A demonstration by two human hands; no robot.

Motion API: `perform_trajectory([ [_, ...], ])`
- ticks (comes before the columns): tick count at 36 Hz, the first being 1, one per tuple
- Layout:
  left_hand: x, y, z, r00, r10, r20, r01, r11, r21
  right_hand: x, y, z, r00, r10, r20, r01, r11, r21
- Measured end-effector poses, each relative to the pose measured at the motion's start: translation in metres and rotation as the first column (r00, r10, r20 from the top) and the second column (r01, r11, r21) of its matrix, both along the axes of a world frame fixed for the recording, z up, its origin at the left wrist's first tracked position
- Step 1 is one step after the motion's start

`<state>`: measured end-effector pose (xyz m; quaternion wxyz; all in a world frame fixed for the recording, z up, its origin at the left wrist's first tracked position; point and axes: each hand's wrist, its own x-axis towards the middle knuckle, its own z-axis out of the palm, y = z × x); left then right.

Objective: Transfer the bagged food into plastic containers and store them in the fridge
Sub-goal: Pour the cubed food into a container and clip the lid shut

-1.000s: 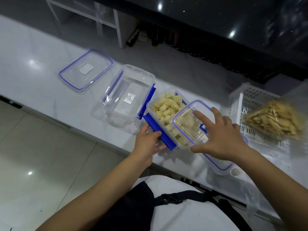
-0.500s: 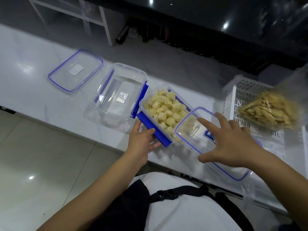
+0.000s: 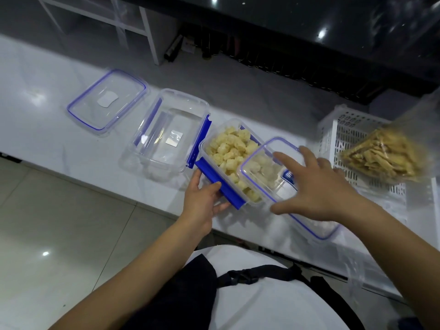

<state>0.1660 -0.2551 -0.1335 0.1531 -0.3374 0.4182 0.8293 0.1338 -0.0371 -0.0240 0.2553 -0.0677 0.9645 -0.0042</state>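
A clear plastic container (image 3: pixel 209 144) filled with pale yellow food chunks sits on the white counter (image 3: pixel 47 129). My left hand (image 3: pixel 202 201) grips its near blue side latch (image 3: pixel 220 185). A clear lid with a blue seal (image 3: pixel 269 167) lies tilted over the container's right end. My right hand (image 3: pixel 316 184) rests flat on that lid with fingers spread. An empty clear container (image 3: pixel 166 132) with blue latches stands just to the left. Its lid (image 3: pixel 107 101) lies flat farther left. A clear bag of tan strips (image 3: pixel 383 156) rests on a white basket at the right.
The white perforated basket (image 3: pixel 345 129) stands at the right end of the counter. A crumpled clear plastic bag (image 3: pixel 354 272) hangs off the counter's near edge. Tiled floor (image 3: pixel 59 234) lies below at the left. Dark shelving (image 3: pixel 262 55) runs behind the counter.
My right hand has slid the lid back leftward over the right end of the filled container. My left hand has stayed on the blue latch.
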Motion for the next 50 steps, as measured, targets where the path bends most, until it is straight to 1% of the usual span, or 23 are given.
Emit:
perform_trajectory([
  [4, 0.000, 0.001, 0.002, 1.000, -0.011, -0.011, 0.011, 1.000, -0.030, -0.019, -0.036, -0.023, 0.995, 0.012, -0.098, -0.017, 0.998, -0.054],
  [9, -0.001, 0.001, 0.003, 0.998, -0.046, -0.039, 0.044, 0.998, -0.036, -0.034, -0.067, -0.056, 0.997, -0.011, -0.081, 0.003, 0.996, -0.087],
  [13, -0.001, 0.000, 0.002, 0.999, -0.037, -0.029, 0.037, 0.999, -0.030, -0.039, -0.070, -0.062, 0.995, -0.033, -0.092, 0.024, 0.996, -0.090],
  [18, 0.000, 0.000, 0.005, 0.997, -0.061, -0.052, 0.058, 0.997, -0.041, -0.037, -0.065, -0.064, 0.994, -0.034, -0.105, 0.023, 0.994, -0.104],
  [24, 0.000, 0.001, 0.006, 0.988, -0.155, -0.012, 0.153, 0.984, -0.095, -0.032, -0.065, -0.065, 0.971, -0.089, -0.224, 0.059, 0.989, -0.138],
  [27, -0.002, -0.001, 0.007, 0.981, -0.194, 0.004, 0.193, 0.975, -0.105, -0.035, -0.066, -0.069, 0.973, -0.125, -0.197, 0.100, 0.986, -0.133],
  [31, -0.004, -0.002, 0.010, 0.979, -0.204, 0.013, 0.204, 0.971, -0.123, -0.037, -0.068, -0.078, 0.984, -0.159, -0.081, 0.150, 0.983, -0.110],
  [36, -0.006, -0.003, 0.012, 0.973, -0.230, 0.000, 0.227, 0.960, -0.162, -0.028, -0.068, -0.083, 0.980, -0.175, -0.090, 0.166, 0.981, -0.102],
  [41, -0.008, -0.005, 0.014, 0.963, -0.271, -0.017, 0.260, 0.938, -0.228, -0.014, -0.060, -0.081, 0.981, -0.190, -0.038, 0.185, 0.978, -0.098],
  [46, -0.015, -0.010, 0.017, 0.954, -0.295, -0.046, 0.266, 0.910, -0.317, -0.004, -0.044, -0.068, 0.976, -0.217, -0.006, 0.212, 0.960, -0.182],
  [48, -0.022, -0.010, 0.020, 0.947, -0.316, -0.050, 0.282, 0.899, -0.334, -0.001, -0.037, -0.064, 0.983, -0.183, -0.011, 0.178, 0.969, -0.172],
  [50, -0.029, -0.008, 0.022, 0.934, -0.354, -0.047, 0.316, 0.880, -0.353, 0.000, -0.031, -0.061, 0.996, -0.082, -0.041, 0.077, 0.991, -0.109],
])
